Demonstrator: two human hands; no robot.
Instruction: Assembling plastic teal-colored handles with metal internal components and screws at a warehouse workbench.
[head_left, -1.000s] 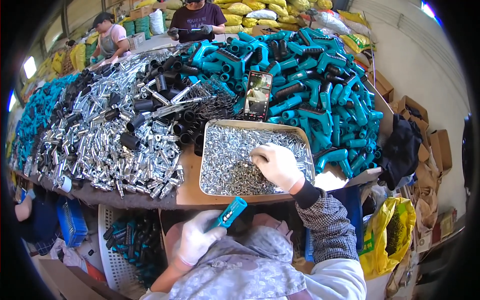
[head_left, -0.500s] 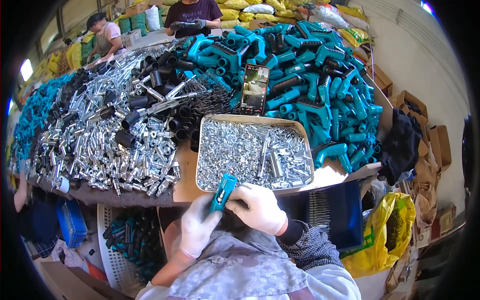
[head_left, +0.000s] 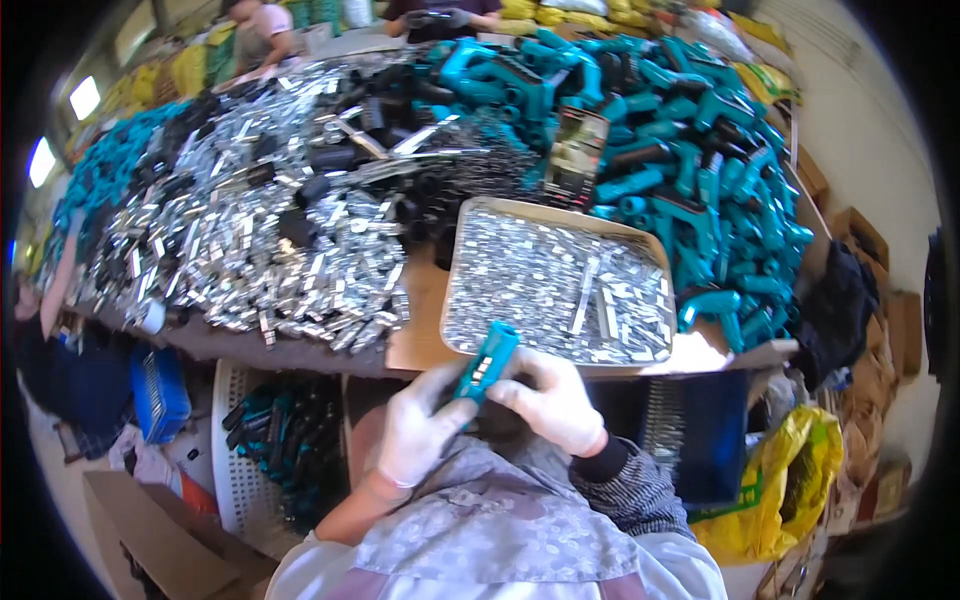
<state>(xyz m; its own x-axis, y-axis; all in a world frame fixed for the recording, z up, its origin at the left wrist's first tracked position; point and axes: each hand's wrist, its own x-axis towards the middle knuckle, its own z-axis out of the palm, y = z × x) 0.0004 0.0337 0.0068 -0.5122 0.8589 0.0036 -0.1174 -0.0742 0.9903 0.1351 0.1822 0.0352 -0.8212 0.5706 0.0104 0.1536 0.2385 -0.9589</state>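
teal handle [head_left: 487, 362] at tray [head_left: 455, 262] edge, both hands

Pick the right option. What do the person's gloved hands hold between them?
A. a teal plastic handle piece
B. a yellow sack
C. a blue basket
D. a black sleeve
A: the left hand and right hand both grip the teal plastic handle piece in front of the tray of small metal parts.
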